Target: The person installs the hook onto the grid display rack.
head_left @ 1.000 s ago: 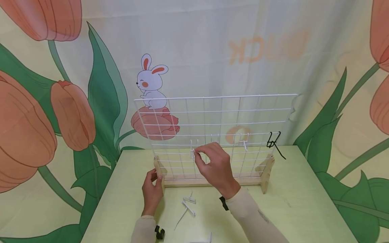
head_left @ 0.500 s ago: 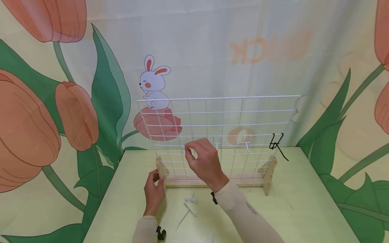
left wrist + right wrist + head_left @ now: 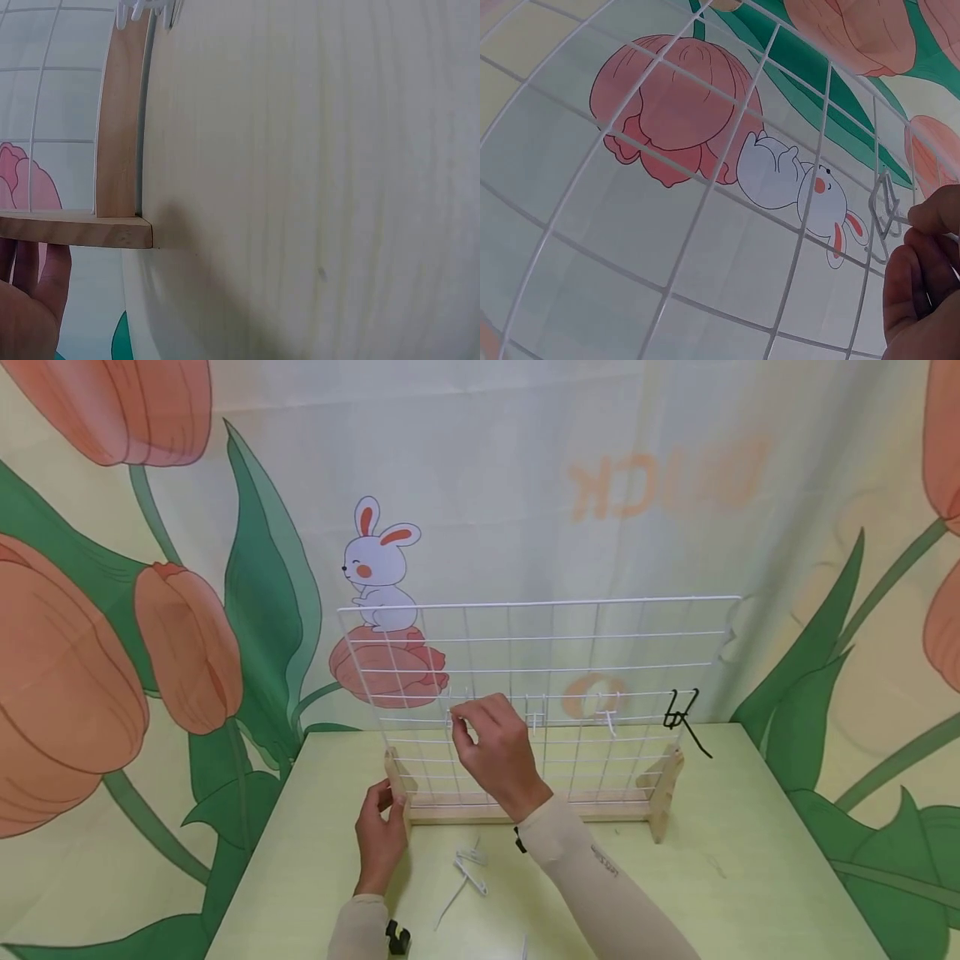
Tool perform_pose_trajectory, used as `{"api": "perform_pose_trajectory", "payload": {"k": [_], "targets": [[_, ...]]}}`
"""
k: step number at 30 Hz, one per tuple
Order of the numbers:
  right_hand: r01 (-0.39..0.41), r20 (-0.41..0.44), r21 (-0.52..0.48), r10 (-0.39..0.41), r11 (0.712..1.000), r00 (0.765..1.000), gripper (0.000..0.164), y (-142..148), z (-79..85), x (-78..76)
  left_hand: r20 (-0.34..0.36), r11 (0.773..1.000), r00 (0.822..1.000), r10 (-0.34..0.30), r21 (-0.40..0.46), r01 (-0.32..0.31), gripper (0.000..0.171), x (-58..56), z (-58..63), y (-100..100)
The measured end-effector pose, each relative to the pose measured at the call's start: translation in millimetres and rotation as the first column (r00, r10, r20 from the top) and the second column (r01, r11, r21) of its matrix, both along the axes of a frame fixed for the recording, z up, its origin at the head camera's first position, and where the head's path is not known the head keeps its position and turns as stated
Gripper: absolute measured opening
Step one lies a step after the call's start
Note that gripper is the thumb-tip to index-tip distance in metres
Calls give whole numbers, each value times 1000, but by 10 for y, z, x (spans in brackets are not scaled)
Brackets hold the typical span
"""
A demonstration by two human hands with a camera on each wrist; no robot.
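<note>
My right hand [image 3: 498, 752] is raised before the left part of a white wire grid panel [image 3: 573, 601]. Between thumb and forefinger it pinches a white wire hook [image 3: 886, 206], whose back end lies right at the grid wires in the right wrist view. My left hand [image 3: 380, 839] rests at the panel's left wooden foot [image 3: 90, 231], its fingers [image 3: 54, 285] extended against the outer side. Two white hooks [image 3: 609, 720] hang on the panel right of my right hand. A black hook [image 3: 678, 714] hangs near the right end.
Loose white hooks [image 3: 471, 877] lie on the pale table [image 3: 285, 860] in front of the stand. A wooden crossbar [image 3: 615, 812] joins the two feet, with the right foot [image 3: 662, 802] at the other end. A printed curtain [image 3: 510, 510] hangs behind.
My right hand has moved left along the grid with the white hook, then slightly up, uncovering a hung white hook to its right. My left hand stays at the wooden foot.
</note>
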State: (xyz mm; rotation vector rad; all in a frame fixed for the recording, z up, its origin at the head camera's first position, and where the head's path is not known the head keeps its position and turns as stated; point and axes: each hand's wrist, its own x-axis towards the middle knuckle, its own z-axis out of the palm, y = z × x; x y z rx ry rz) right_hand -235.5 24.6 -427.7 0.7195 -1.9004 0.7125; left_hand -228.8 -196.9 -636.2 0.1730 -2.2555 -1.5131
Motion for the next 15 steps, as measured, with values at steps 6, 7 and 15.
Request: {"api": "perform_pose_trajectory", "payload": {"k": [6, 7, 15], "targets": [[19, 4, 34, -19, 999, 1000, 10, -9, -8, -9, -4, 1000, 1000, -5, -3, 5, 34, -4, 2, -1], [21, 6, 39, -21, 999, 1000, 10, -10, -10, -8, -4, 1000, 1000, -5, -4, 5, 34, -5, 1, -2], [14, 27, 59, -16, 998, 1000, 16, -12, -76, -33, 4, 1000, 1000, -1, -1, 1, 35, -8, -19, -7]]}}
